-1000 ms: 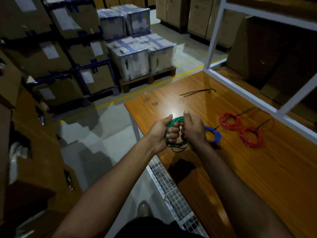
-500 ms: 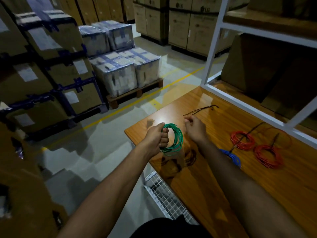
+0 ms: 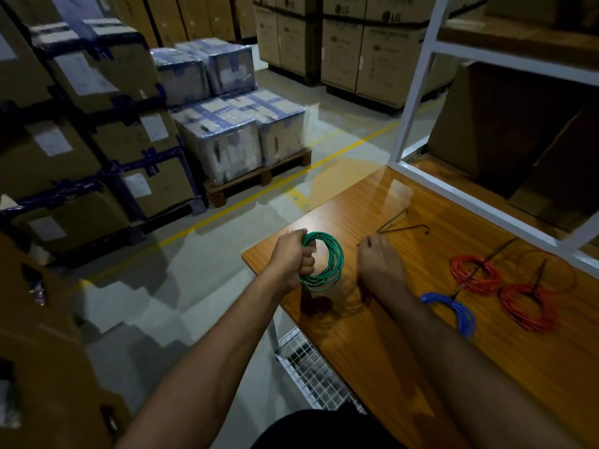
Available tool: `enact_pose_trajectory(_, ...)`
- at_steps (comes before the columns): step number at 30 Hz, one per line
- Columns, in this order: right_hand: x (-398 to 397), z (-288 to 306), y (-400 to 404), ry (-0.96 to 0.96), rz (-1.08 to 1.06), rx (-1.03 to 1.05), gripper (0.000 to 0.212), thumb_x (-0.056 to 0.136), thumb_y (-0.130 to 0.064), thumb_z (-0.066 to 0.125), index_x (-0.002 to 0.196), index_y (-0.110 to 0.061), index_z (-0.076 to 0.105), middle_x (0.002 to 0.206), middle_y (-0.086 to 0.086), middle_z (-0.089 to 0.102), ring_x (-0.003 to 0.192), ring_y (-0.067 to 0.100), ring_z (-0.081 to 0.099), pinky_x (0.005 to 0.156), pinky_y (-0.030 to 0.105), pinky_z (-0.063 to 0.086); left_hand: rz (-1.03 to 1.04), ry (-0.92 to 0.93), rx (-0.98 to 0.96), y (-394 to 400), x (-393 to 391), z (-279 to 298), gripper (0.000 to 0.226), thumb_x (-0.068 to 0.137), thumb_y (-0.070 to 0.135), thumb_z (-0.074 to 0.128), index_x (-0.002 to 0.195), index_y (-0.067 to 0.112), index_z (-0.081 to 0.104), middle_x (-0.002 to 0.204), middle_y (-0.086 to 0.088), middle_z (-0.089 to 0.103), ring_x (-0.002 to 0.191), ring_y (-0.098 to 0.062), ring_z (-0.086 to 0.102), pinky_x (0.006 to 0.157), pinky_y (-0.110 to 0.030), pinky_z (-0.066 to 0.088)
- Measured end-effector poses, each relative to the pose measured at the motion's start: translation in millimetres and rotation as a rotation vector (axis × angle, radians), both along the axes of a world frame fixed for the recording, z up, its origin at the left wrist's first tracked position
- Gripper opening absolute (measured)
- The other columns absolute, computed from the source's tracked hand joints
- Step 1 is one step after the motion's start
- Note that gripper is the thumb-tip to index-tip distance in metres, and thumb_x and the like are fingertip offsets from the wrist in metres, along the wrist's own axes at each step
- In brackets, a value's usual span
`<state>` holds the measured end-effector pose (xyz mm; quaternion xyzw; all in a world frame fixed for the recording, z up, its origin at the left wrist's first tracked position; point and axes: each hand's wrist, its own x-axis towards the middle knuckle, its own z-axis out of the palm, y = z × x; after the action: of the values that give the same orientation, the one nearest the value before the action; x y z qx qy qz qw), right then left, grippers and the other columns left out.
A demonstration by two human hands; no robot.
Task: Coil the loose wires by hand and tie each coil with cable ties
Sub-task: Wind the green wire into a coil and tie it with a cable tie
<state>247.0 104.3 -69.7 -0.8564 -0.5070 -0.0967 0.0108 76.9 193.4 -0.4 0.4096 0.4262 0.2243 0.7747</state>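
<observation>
My left hand (image 3: 291, 257) grips a green wire coil (image 3: 329, 259) and holds it upright above the near-left corner of the wooden table (image 3: 405, 367). My right hand (image 3: 377, 260) is low over the table just right of the coil, palm down. Its fingertips meet the near end of the thin dark cable ties (image 3: 402, 226) lying there; I cannot see whether they pinch one. A blue coil (image 3: 457, 311) lies beside my right forearm. Two red coils (image 3: 476, 273) (image 3: 525, 306) lie further right, each with a dark tie on it.
A white shelf frame (image 3: 486, 202) runs along the table's far side, with dark boxes behind it. A wire mesh rack (image 3: 311, 374) sits below the table's left edge. Wrapped cartons on a pallet (image 3: 240, 137) and stacked boxes stand across the aisle.
My right hand let go of the green coil and moved right and forward to the cable ties. The left hand keeps the coil, now lifted upright. The view tilted up.
</observation>
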Motion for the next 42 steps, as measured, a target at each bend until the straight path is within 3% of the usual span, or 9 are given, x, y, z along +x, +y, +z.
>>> enact_pose_trajectory(3,-29,-2,-23,-0.018,0.140,0.110,0.022,0.072,-0.007,0.074,0.092,-0.007,0.064,0.089,0.009,0.058,0.082,0.028,0.054,0.054,0.036,0.044,0.001,0.012,-0.005,1,2,-5,0.040,0.107,0.029,0.033,0.072,0.012,0.042,0.045,0.005,0.023,0.034,-0.008,0.015,0.035,-0.020,0.012)
enact_pose_trajectory(6,-43,10,-35,0.109,0.185,0.247,0.015,0.083,-0.008,0.067,0.097,-0.012,0.063,0.088,0.007,0.060,0.079,0.026,0.057,0.053,0.034,0.043,0.004,0.018,0.019,-1,3,-9,0.038,0.107,0.028,0.035,0.074,0.011,0.043,0.046,0.005,0.021,0.035,-0.009,0.015,0.036,-0.020,0.012)
enact_pose_trajectory(11,2,38,-10,0.457,-0.186,0.496,0.019,0.097,-0.019,0.054,0.113,-0.014,0.063,0.100,0.007,0.066,0.085,0.023,0.063,0.063,0.036,0.056,0.040,-0.012,0.031,-1,-1,-12,0.031,0.106,0.024,0.036,0.079,0.011,0.040,0.044,0.006,0.023,0.033,-0.007,0.016,0.035,-0.016,0.015)
enact_pose_trajectory(14,31,47,25,0.524,-0.263,0.422,0.016,0.096,-0.018,0.056,0.105,-0.011,0.066,0.098,0.010,0.068,0.084,0.025,0.065,0.065,0.036,0.058,0.052,-0.023,0.037,-3,-5,-7,0.025,0.106,0.023,0.036,0.083,0.013,0.038,0.045,0.005,0.024,0.034,-0.007,0.016,0.035,-0.015,0.016)
enact_pose_trajectory(21,50,39,58,0.326,-0.173,-0.049,0.009,0.088,-0.005,0.065,0.098,-0.006,0.068,0.099,0.013,0.066,0.087,0.028,0.065,0.060,0.029,0.047,0.071,-0.096,0.102,-13,-28,15,0.026,0.107,0.022,0.036,0.084,0.011,0.042,0.049,0.004,0.023,0.037,-0.008,0.016,0.037,-0.016,0.015)
enact_pose_trajectory(25,48,36,55,0.336,-0.084,0.046,0.010,0.086,-0.005,0.060,0.089,-0.012,0.065,0.087,0.009,0.063,0.078,0.026,0.061,0.061,0.033,0.054,0.088,-0.101,0.064,-13,-38,17,0.031,0.107,0.024,0.034,0.081,0.011,0.044,0.049,0.005,0.022,0.036,-0.007,0.016,0.034,-0.016,0.016)
enact_pose_trajectory(32,27,97,69,0.534,0.294,0.128,0.019,0.088,-0.011,0.060,0.086,-0.020,0.076,0.079,0.005,0.070,0.073,0.025,0.064,0.062,0.026,0.043,0.132,-0.106,0.021,-19,-50,23,0.035,0.107,0.022,0.032,0.072,0.018,0.033,0.049,0.004,0.020,0.036,-0.007,0.015,0.033,-0.014,0.015)
enact_pose_trajectory(36,31,128,64,0.484,0.374,0.092,0.024,0.087,-0.008,0.055,0.084,-0.017,0.077,0.085,0.006,0.072,0.078,0.028,0.066,0.068,0.035,0.053,0.131,-0.107,0.045,-23,-62,29,0.036,0.108,0.022,0.031,0.071,0.018,0.032,0.046,0.005,0.021,0.035,-0.006,0.015,0.034,-0.014,0.015)
enact_pose_trajectory(42,21,150,58,0.503,0.429,0.147,0.020,0.091,-0.012,0.057,0.090,-0.014,0.077,0.090,0.006,0.072,0.084,0.022,0.064,0.069,0.029,0.045,0.123,-0.139,0.045,-37,-70,37,0.034,0.108,0.021,0.032,0.074,0.018,0.032,0.048,0.005,0.021,0.035,-0.006,0.015,0.034,-0.013,0.016)
